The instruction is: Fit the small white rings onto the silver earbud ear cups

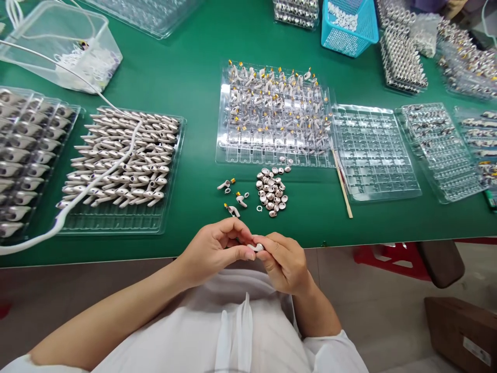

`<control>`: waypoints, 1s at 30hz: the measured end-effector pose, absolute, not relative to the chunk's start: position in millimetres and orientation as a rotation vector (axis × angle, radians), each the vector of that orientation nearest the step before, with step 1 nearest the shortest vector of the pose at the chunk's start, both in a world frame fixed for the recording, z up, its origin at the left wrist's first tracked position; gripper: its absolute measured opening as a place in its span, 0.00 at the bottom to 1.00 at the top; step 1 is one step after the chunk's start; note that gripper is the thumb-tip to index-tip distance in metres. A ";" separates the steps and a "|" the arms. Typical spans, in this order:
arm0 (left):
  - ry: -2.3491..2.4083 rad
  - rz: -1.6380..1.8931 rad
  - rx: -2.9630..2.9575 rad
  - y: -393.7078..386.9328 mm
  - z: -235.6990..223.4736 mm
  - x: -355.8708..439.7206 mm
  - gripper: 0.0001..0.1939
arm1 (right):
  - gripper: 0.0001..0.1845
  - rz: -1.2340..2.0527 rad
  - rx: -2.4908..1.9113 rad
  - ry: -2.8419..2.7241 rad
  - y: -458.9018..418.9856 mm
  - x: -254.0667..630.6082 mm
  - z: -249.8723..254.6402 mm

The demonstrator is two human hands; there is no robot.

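Note:
Just past the table's front edge, my left hand (pixel 217 248) and my right hand (pixel 285 261) meet, fingertips pinched on a small white earbud housing (pixel 256 247). Fingers cover much of it. On the green mat beyond lie three loose earbud housings with gold-coloured tips, one of them a stemmed housing (pixel 241 201). To their right is a pile of round earbud caps (pixel 271 190), with a small white ring (pixel 259 209) beside it. Behind the pile stands a clear tray of earbud housings (pixel 275 150).
Left are a tray of metallic-looking stemmed shells (pixel 120 160), crossed by a white cable (pixel 77 202), and a clear plastic box (pixel 77 57). A wooden stick (pixel 343 186) lies by an unfilled clear tray (pixel 378 155). A blue basket (pixel 347 33) stands at the back.

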State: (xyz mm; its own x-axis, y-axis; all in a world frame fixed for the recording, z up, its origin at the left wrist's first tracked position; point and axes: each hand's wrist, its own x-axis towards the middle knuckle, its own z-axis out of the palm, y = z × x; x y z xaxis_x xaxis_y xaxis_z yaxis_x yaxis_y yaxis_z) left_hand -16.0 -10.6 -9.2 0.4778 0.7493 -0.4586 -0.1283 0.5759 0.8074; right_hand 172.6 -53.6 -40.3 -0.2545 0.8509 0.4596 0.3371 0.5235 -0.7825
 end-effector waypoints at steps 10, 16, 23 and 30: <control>0.911 0.625 0.762 -10.2 -7.8 -13.8 0.10 | 0.20 0.689 -0.997 -1.925 -55.1 176.9 -37.6; 0.912 0.607 0.785 -10.8 -10.4 -14.5 0.11 | 0.17 0.653 -1.001 -1.903 -55.0 177.0 -37.2; 0.919 0.546 0.851 -12.6 -8.1 -16.2 0.16 | 0.14 0.549 -1.023 -1.943 -56.0 178.0 -36.4; 0.899 0.556 0.763 -13.3 -5.1 -11.6 0.13 | 0.15 0.539 -0.946 -1.934 -58.4 176.0 -33.9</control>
